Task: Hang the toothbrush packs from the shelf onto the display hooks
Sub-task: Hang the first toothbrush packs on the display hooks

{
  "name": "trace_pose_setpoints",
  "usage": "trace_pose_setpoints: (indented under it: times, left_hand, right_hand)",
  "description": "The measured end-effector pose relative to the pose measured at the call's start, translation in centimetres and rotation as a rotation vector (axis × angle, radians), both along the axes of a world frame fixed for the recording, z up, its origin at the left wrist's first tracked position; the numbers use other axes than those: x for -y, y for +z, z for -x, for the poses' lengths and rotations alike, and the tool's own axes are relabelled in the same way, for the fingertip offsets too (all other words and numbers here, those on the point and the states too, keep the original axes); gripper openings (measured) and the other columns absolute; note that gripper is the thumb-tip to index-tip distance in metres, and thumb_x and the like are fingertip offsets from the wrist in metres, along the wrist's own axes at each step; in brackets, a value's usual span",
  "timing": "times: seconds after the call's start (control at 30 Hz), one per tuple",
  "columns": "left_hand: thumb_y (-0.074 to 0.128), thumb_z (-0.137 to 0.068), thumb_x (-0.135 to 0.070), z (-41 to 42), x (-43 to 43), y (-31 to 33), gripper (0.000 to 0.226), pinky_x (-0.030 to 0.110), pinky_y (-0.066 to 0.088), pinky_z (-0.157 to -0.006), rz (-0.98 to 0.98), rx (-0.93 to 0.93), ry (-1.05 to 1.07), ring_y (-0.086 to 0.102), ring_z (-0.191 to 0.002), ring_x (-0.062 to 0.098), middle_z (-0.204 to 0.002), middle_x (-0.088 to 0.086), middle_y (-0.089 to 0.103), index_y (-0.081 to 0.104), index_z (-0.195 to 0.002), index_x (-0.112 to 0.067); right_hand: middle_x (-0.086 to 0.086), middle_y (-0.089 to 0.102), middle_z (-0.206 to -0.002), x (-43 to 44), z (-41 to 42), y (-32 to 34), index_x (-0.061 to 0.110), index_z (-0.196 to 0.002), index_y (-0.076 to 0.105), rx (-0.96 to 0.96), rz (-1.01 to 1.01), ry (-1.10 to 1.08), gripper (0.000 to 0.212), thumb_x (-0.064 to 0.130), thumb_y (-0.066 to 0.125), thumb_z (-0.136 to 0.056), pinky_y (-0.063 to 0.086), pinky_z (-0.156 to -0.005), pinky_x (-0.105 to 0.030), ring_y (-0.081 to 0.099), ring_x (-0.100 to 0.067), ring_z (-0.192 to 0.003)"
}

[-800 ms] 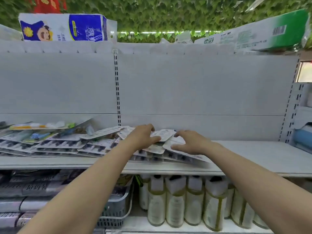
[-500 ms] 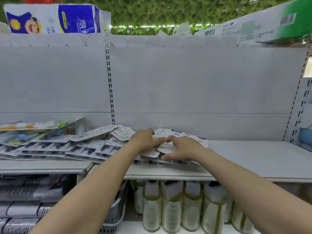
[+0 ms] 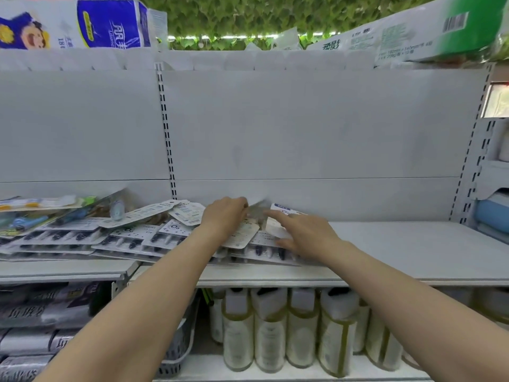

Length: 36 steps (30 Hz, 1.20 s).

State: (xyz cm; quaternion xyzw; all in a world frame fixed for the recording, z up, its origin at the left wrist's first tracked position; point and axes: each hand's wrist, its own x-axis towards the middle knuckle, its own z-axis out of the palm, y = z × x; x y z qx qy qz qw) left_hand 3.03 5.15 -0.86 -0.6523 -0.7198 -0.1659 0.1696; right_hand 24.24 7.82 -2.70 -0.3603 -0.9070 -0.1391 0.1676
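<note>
Several white toothbrush packs (image 3: pixel 137 235) lie in an overlapping pile on the left and middle of the white shelf (image 3: pixel 413 244). My left hand (image 3: pixel 224 216) grips the top end of one toothbrush pack (image 3: pixel 256 199), which is blurred and tilts up off the pile towards the back panel. My right hand (image 3: pixel 303 232) lies just to its right with straight fingers, pressing on the packs underneath. No display hooks show on the bare white back panel (image 3: pixel 303 128).
A slotted upright (image 3: pixel 166 133) divides the back panel. Toilet-paper packs (image 3: pixel 82 23) and a green tissue pack (image 3: pixel 413 34) sit on top. Below the shelf stand pale bottles (image 3: pixel 275 332), a grey basket (image 3: pixel 176 351) and grey packets (image 3: pixel 33 312).
My left hand has closed on one pack and raised its top end off the pile. My right hand has straightened its fingers and shifted slightly right on the packs.
</note>
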Motion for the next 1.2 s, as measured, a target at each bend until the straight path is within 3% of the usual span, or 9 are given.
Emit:
trace_pose_setpoints:
  times: [0.1, 0.2, 0.37, 0.5, 0.7, 0.8, 0.93, 1.03, 1.2]
  left_hand:
    - [0.047, -0.095, -0.007, 0.0, 0.3, 0.1, 0.047, 0.034, 0.038, -0.059, -0.098, -0.074, 0.003, 0.06, -0.079, 0.032, -0.097, 0.008, 0.064, 0.044, -0.137, -0.028]
    - [0.05, -0.093, -0.001, 0.0, 0.5, -0.2, 0.051, 0.03, 0.034, -0.057, -0.198, 0.004, -0.005, 0.051, -0.073, 0.026, -0.101, 0.007, 0.057, 0.049, -0.137, -0.028]
    - [0.045, -0.1, -0.011, -0.7, -0.3, -0.2, 0.033, 0.038, 0.047, -0.075, -0.353, 0.383, 0.01, 0.058, -0.1, 0.027, -0.122, 0.007, 0.061, 0.058, -0.13, -0.017]
    - [0.065, -0.093, -0.026, -1.5, -0.6, 0.0, 0.03, 0.038, 0.048, -0.094, -0.414, 0.787, -0.036, 0.06, -0.111, 0.024, -0.118, 0.005, 0.067, 0.065, -0.121, -0.014]
    - [0.076, -0.086, -0.017, -3.1, -0.7, -0.6, 0.042, 0.037, 0.061, -0.064, -0.341, 1.325, -0.087, 0.068, -0.085, 0.023, -0.107, 0.011, 0.063, 0.052, -0.12, -0.013]
    - [0.076, -0.086, -0.012, -3.8, -1.1, -1.2, 0.052, 0.044, 0.062, -0.069, -0.299, 1.461, -0.112, 0.071, -0.089, 0.03, -0.116, 0.017, 0.063, 0.048, -0.13, -0.008]
    - [0.071, -0.089, -0.009, -5.3, -1.6, -1.7, 0.057, 0.036, 0.062, -0.063, -0.237, 1.599, -0.174, 0.072, -0.09, 0.032, -0.123, 0.018, 0.062, 0.043, -0.138, -0.001]
    - [0.066, -0.093, -0.006, -6.5, -2.0, -1.8, 0.041, 0.033, 0.062, -0.063, -0.196, 1.682, -0.258, 0.072, -0.087, 0.028, -0.116, 0.02, 0.067, 0.053, -0.129, 0.008]
    - [0.058, -0.096, 0.0, -8.5, -2.0, -1.4, 0.017, 0.031, 0.061, -0.057, -0.228, 1.798, -0.349, 0.069, -0.084, 0.027, -0.102, 0.016, 0.068, 0.058, -0.113, 0.002]
  right_hand:
    - [0.005, 0.062, -0.12, -0.3, -0.3, -0.2, 0.054, -0.15, 0.015, 0.043, -0.129, -0.002, 0.066, 0.024, 0.046, -0.1, 0.043, -0.061, -0.033, 0.062, -0.025, -0.103]
    - [0.005, 0.06, -0.123, -0.7, -1.1, 0.2, 0.047, -0.144, 0.036, 0.047, -0.182, -0.032, 0.062, 0.011, 0.05, -0.095, 0.036, -0.06, -0.032, 0.06, -0.025, -0.104]
    - [0.006, 0.064, -0.12, -1.7, -3.1, 1.2, 0.036, -0.133, 0.049, -0.066, -0.207, -0.088, 0.045, 0.01, 0.047, -0.095, 0.031, -0.059, -0.029, 0.063, -0.026, -0.098]
    - [0.005, 0.065, -0.113, -2.1, -4.4, 1.8, 0.029, -0.132, 0.047, -0.139, -0.164, -0.133, 0.036, 0.029, 0.05, -0.096, 0.04, -0.062, -0.031, 0.064, -0.029, -0.093]
    - [-0.004, 0.062, -0.096, -2.6, -5.5, 1.9, 0.016, -0.117, 0.043, -0.121, -0.198, -0.298, 0.035, 0.031, 0.064, -0.095, 0.03, -0.051, -0.031, 0.048, -0.033, -0.065]
    - [-0.006, 0.062, -0.093, -3.1, -5.9, 2.2, 0.014, -0.117, 0.042, -0.157, -0.212, -0.378, 0.033, 0.026, 0.063, -0.094, 0.019, -0.047, -0.03, 0.044, -0.032, -0.062]
    - [-0.004, 0.065, -0.097, -4.0, -7.3, 1.9, 0.02, -0.132, 0.037, -0.21, -0.251, -0.411, 0.047, 0.016, 0.061, -0.092, 0.032, -0.051, -0.03, 0.054, -0.033, -0.064]
    - [-0.01, 0.068, -0.105, -3.9, -8.9, 2.1, 0.019, -0.144, 0.041, -0.366, -0.288, -0.333, 0.052, 0.022, 0.06, -0.096, 0.045, -0.059, -0.035, 0.064, -0.037, -0.078]
    - [-0.009, 0.066, -0.126, -3.0, -10.8, 3.1, 0.011, -0.14, 0.051, -0.924, -0.236, -0.173, 0.057, 0.034, 0.071, -0.092, 0.046, -0.083, -0.035, 0.065, -0.03, -0.104]
